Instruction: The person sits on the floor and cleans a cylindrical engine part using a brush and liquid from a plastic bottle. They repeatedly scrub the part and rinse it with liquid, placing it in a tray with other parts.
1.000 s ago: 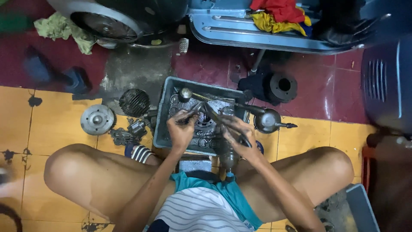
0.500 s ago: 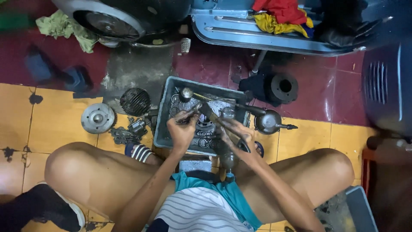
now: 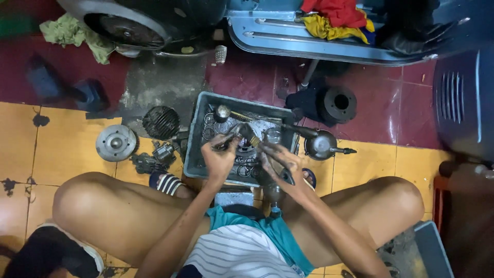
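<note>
I sit cross-legged over a grey plastic tray (image 3: 193,149) filled with greasy engine parts. My left hand (image 3: 218,158) is over the tray's middle, fingers pinched on a small dark metal part (image 3: 230,140). My right hand (image 3: 282,163) is close beside it, at the tray's near right. It grips a dark tool (image 3: 257,145) that slants up-left toward that same part. A metal ball-shaped piece (image 3: 223,111) and a ring lie at the tray's far side. What sits under my palms is hidden.
A metal oil can (image 3: 321,145) stands right of the tray, with a black cylinder (image 3: 338,104) behind it. A round metal disc (image 3: 116,142), a finned part (image 3: 160,122) and small pieces lie to the left. A scooter body (image 3: 309,41) spans the top. A dark shoe (image 3: 51,252) is at lower left, a blue bin (image 3: 432,252) at lower right.
A dark shoe has come into view at the lower left and stayed there. Both my hands have kept their places over the tray, with only slight shifts of the fingers.
</note>
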